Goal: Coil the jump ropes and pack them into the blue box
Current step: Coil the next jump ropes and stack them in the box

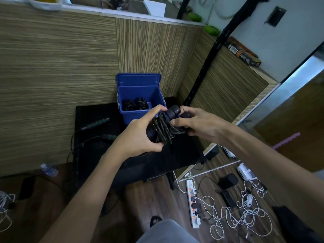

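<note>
Both hands hold one coiled jump rope [164, 128] with black handles just in front of the blue box [140, 114]. My left hand [138, 137] grips the coil and a handle from the left; my right hand [198, 123] pinches the other handle and the cord's loops from the right. The open blue box, lid up, stands on a low black table [91, 113] and holds coiled black ropes [135, 104]. Another jump rope with green-ringed handles [98, 122] lies uncoiled on the table's left side, its cord trailing off the edge.
Wood-grain panels stand behind and to the right of the table. On the floor lie a power strip [192, 202] with tangled white cables [233, 216], chargers, a water bottle [49, 170] at left, and more cables at far left.
</note>
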